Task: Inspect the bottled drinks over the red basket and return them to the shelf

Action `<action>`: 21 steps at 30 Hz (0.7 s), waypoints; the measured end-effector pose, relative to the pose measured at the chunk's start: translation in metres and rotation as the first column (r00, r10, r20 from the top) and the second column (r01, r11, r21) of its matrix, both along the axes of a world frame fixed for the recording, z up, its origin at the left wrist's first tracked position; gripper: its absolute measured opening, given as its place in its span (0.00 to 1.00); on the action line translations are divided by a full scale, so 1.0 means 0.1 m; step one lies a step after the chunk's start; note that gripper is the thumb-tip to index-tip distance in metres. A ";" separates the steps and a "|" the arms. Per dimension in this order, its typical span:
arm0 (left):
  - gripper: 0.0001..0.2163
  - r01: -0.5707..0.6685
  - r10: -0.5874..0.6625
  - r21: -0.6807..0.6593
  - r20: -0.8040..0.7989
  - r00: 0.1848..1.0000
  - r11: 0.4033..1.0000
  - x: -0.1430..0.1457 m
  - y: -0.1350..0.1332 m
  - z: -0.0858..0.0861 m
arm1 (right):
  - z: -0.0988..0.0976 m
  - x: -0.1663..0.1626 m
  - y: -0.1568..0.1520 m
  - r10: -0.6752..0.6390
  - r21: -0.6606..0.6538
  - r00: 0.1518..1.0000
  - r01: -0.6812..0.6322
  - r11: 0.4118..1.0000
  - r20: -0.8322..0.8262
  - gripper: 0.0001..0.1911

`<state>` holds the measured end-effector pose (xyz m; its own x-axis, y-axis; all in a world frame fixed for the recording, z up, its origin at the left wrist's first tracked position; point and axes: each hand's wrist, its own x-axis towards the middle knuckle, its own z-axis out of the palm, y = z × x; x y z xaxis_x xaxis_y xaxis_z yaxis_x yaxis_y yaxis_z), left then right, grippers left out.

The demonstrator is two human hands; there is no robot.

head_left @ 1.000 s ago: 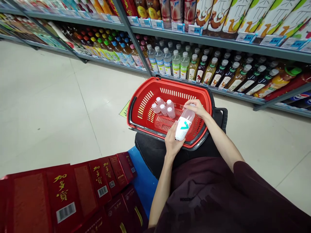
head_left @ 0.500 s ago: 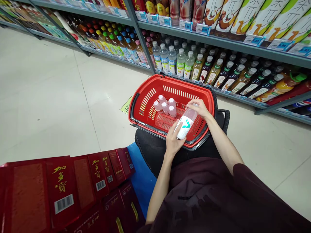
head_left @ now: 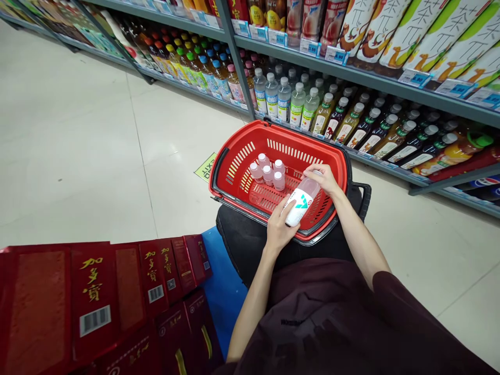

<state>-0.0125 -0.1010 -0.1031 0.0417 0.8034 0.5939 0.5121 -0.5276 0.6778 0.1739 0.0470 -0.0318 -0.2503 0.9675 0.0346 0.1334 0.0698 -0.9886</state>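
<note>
A pale pink bottle with a white label (head_left: 301, 200) lies tilted over the near right corner of a red shopping basket (head_left: 234, 156). My left hand (head_left: 278, 228) grips its base end, fingers wrapped round it. My right hand (head_left: 323, 178) is closed over its cap end. Inside the basket several small pink bottles (head_left: 267, 172) with pale caps stand upright together near the middle. The basket rests on a black surface (head_left: 242, 245) in front of my lap.
Store shelves (head_left: 351, 78) packed with drink bottles run along the back and right, low to the floor. Red gift boxes with gold characters (head_left: 94, 297) are stacked at the lower left over something blue (head_left: 224, 291). Pale tiled floor (head_left: 78, 151) stretches to the left.
The held bottle has tipped flatter and sunk a little lower over the basket's near right corner; both hands stayed on it. My view shifted slightly.
</note>
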 end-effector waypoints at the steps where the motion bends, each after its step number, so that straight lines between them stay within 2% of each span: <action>1: 0.32 0.002 -0.002 0.014 0.013 1.000 1.000 0.00 0.00 0.00 | -0.01 0.00 0.00 0.004 0.003 1.000 -0.004 1.000 -0.004 0.22; 8: 0.25 0.012 -0.019 0.057 0.122 0.992 0.998 0.03 0.01 -0.03 | -0.06 0.01 0.02 0.018 0.013 1.000 -0.018 1.000 -0.025 0.20; 21: 0.29 -0.077 0.077 -0.007 0.125 0.989 0.997 0.05 -0.03 -0.11 | -0.04 -0.01 0.02 -0.001 -0.038 1.000 0.002 0.999 0.028 0.21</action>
<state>-0.0073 -0.1044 -0.1140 -0.0949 0.8028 0.5887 0.4622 -0.4882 0.7403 0.1728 0.0486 -0.0358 -0.2494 0.9684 -0.0091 0.1612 0.0322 -0.9864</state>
